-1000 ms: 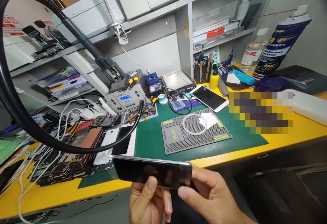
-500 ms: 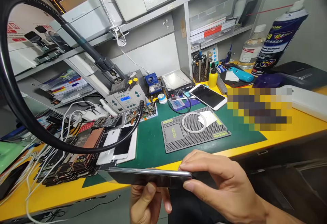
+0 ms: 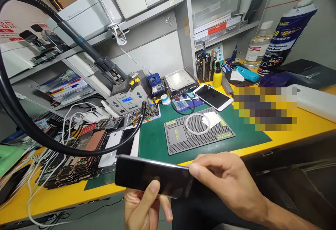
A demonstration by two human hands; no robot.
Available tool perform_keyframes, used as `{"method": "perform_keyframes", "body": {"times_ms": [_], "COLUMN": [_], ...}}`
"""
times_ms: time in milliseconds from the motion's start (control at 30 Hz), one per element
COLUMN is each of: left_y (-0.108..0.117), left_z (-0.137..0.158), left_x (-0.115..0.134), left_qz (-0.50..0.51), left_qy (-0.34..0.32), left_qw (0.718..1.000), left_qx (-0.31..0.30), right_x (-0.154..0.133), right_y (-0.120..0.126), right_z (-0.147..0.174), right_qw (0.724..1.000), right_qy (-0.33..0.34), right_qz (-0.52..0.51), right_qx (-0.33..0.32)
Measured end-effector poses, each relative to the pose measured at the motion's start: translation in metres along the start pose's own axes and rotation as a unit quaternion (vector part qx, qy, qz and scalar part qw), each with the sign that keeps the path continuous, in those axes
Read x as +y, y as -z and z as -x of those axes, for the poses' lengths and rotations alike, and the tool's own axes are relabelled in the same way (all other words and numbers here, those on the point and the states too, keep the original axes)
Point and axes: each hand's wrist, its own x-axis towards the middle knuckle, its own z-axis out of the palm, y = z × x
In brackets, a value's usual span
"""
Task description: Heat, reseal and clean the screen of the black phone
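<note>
Black-screened phone (image 3: 131, 174), one, tilted, held at the near edge of the yellow counter (image 3: 315, 132). Left hand (image 3: 143, 203): clasping its lower edge, thumb against the screen. Right hand (image 3: 231, 181): thumb and fingers pinching its upper right corner. Farther off: green mat (image 3: 153, 141) bearing one grey perforated pad (image 3: 181, 145); white-framed tablet (image 3: 214, 97), face up, far right of pad.

Yellow bench (image 3: 309, 127), green mat (image 3: 152, 142) on it. On mat: grey perforated pad (image 3: 197, 124), mid. White-framed device (image 3: 213, 97) at mat's far-right edge, screen up. Left: stacked phone parts (image 3: 81, 163), white cables (image 3: 34, 177). Far-left: station with blue display (image 3: 128, 100). Far-right: yellow bottle (image 3: 217, 78), clear bottle (image 3: 258, 50), tilted spray can (image 3: 287, 36). Right patch pixelated.
</note>
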Motion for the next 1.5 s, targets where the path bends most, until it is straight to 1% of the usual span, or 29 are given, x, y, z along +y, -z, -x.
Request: {"method": "perform_keyframes", "body": {"times_ms": [33,100,133,233,333,467,633,733,833,1000,1233,1400,1500], "left_y": [-0.005,-0.013,-0.017,-0.023,-0.027,-0.03,-0.033,-0.034,-0.033,-0.03,-0.027,-0.026,-0.028], "left_z": [0.001,0.001,0.0,-0.003,-0.005,-0.009,-0.013,-0.016,-0.02,-0.025,-0.029,-0.031,-0.032], "left_x": [0.005,0.015,0.02,0.031,0.038,0.042,0.043,0.044,0.044,0.043,0.044,0.043,0.041], "left_qz": [-0.02,-0.076,-0.097,-0.138,-0.17,-0.209,-0.225,-0.218,-0.205,-0.184,-0.186,-0.19,-0.189], "left_qy": [0.015,0.043,0.044,0.036,0.048,0.061,0.078,0.085,0.098,0.109,0.113,0.112,0.096], "left_qw": [0.999,0.996,0.994,0.989,0.984,0.976,0.971,0.972,0.974,0.977,0.975,0.975,0.977], "left_qx": [0.024,0.035,0.039,0.048,0.03,0.004,-0.016,-0.018,-0.022,-0.028,-0.045,-0.033,-0.009], "right_x": [0.002,0.004,0.005,0.006,0.007,0.009,0.007,0.004,0.005,0.009,0.008,0.012,0.013], "right_y": [0.0,0.0,-0.001,0.0,0.001,0.004,0.002,0.001,0.001,-0.001,-0.003,-0.004,-0.008], "right_z": [-0.002,-0.005,-0.007,-0.008,-0.007,-0.007,-0.009,-0.011,-0.012,-0.012,-0.015,-0.015,-0.011], "right_qw": [0.999,0.994,0.99,0.977,0.963,0.959,0.969,0.972,0.972,0.967,0.957,0.95,0.953], "right_qy": [-0.038,-0.094,-0.111,-0.139,-0.154,-0.17,-0.199,-0.205,-0.204,-0.21,-0.217,-0.225,-0.204], "right_qz": [-0.015,-0.057,-0.082,-0.16,-0.218,-0.221,-0.145,-0.11,-0.109,-0.141,-0.189,-0.211,-0.221], "right_qx": [0.008,0.012,0.007,-0.023,-0.048,-0.054,-0.029,-0.03,-0.04,-0.038,-0.04,-0.049,-0.047]}}
